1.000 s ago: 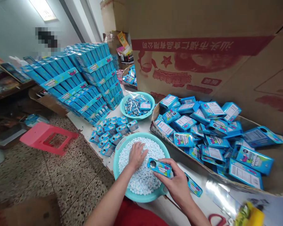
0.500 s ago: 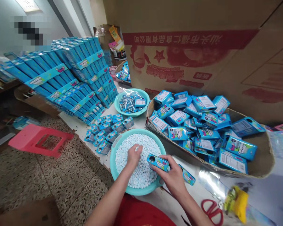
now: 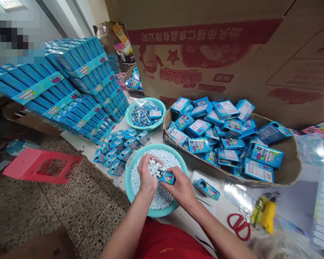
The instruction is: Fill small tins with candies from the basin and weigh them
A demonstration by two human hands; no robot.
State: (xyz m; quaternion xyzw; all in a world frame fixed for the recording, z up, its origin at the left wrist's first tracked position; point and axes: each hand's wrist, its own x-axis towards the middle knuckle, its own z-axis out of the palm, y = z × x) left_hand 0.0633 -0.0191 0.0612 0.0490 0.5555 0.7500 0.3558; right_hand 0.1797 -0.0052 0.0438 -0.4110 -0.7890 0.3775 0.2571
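My left hand is cupped around a heap of small white candies, tilted against the holed end of a small blue candy box. That box is gripped between the thumb and fingers of my right hand. Both hands are above a turquoise basin filled with loose pale candies. Just right of my right hand, another blue box with a round hole lies by a white flat object, whose kind I cannot make out.
Several small boxes stand left of the basin, before tall stacks of packed boxes. A second turquoise basin sits behind. A cut carton heaped with boxes is at right, scissors at front right. A red stool stands on the floor.
My left hand has come up out of the candies with a handful and turned palm up. My right hand has brought the box leftward to meet it. The view has shifted slightly.
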